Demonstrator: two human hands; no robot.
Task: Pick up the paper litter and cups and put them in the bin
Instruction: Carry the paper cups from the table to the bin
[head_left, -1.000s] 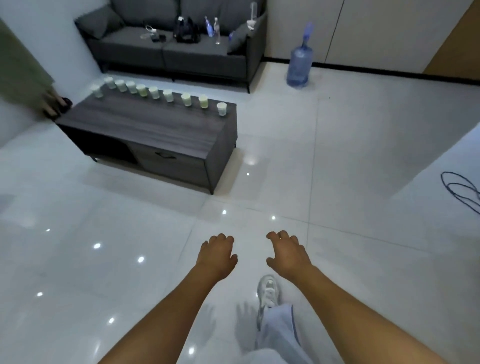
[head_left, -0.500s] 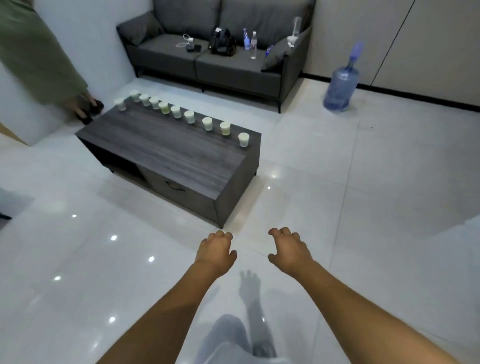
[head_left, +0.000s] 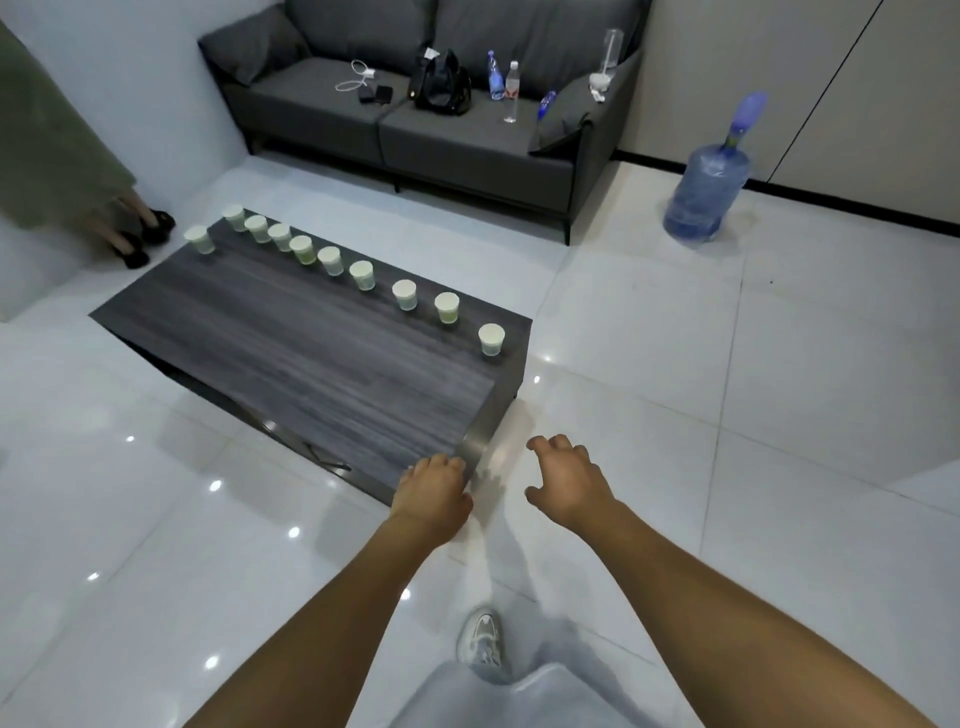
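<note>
Cups (head_left: 405, 294), ten pale ones, stand upright in a loose row along the far long edge of the coffee table (head_left: 291, 353), the nearest cup (head_left: 491, 339) at the table's right far corner and the farthest pair at its left end. Beyond the table a grey sofa (head_left: 415, 130) sits against the wall, with a black bag (head_left: 441, 83), bottles and small items on its seat. Right of the table and well apart from it, a blue water jug (head_left: 707, 192) stands on the white tiled floor. Left of the table, another person's legs and dark shoes (head_left: 143, 236) show under a green garment. Over the table's near right corner the left hand (head_left: 434, 493) hovers, fingers loosely curled, holding nothing. Just right of that corner, above the floor, the right hand (head_left: 566, 480) hangs with fingers loosely curled and slightly apart, empty. Below the table, a white sneaker (head_left: 480, 642) rests on the floor
</note>
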